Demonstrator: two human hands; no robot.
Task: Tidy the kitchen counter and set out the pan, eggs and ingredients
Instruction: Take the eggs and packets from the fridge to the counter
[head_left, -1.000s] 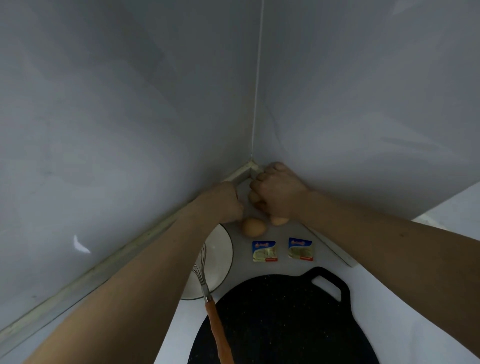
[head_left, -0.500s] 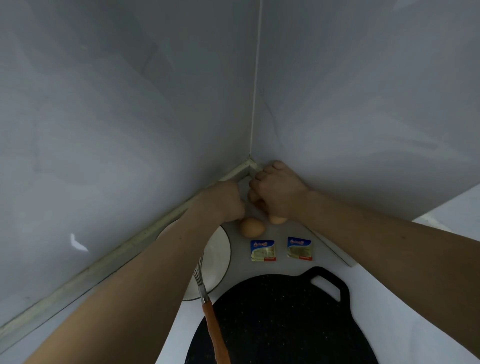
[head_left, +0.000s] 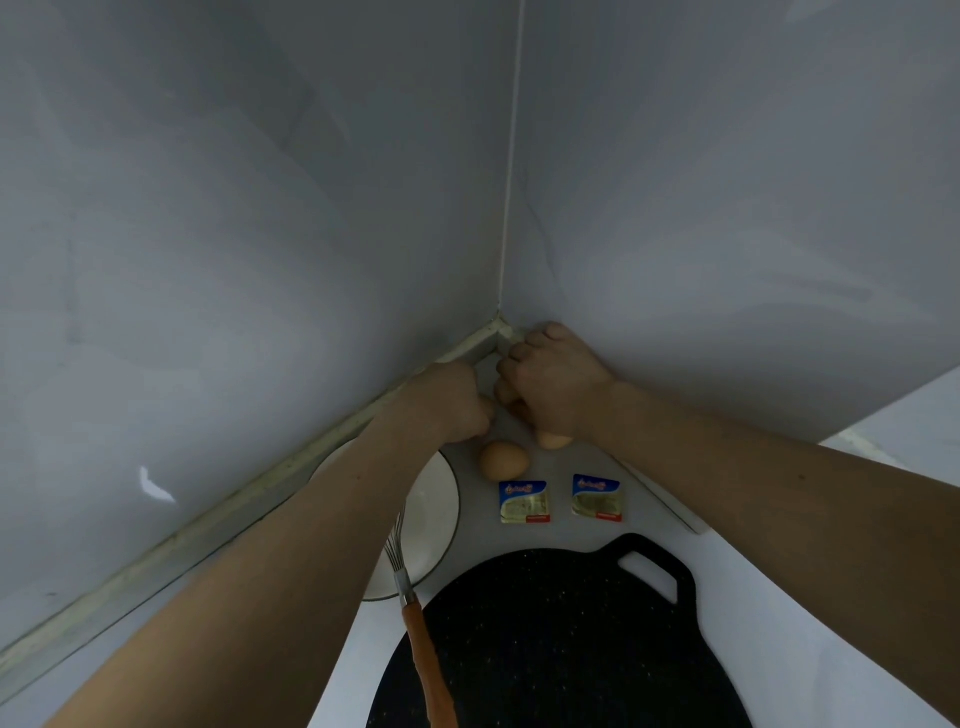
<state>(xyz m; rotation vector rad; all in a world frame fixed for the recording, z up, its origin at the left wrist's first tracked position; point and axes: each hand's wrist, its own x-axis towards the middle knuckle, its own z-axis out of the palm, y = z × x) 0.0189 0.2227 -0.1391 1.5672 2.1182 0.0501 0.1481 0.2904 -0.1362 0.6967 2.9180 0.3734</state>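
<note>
Both hands meet in the counter's back corner. My right hand (head_left: 558, 387) curls over a brown egg (head_left: 555, 441) that peeks out below the palm; another brownish shape shows under its fingers. My left hand (head_left: 454, 402) is curled beside it, and what it holds is hidden. A second brown egg (head_left: 504, 460) lies free on the counter just in front. Two butter packets (head_left: 523, 501) (head_left: 597, 498) lie side by side nearer me. The black speckled pan (head_left: 561, 644) fills the foreground, its loop handle at the right.
A white plate (head_left: 439, 506) with a dark rim lies under my left forearm. A whisk (head_left: 426, 654) with an orange handle rests from the plate onto the pan's left edge. Grey walls close in on both sides of the corner.
Both hands stay in the corner over the eggs with almost no movement. The view has shifted only slightly.
</note>
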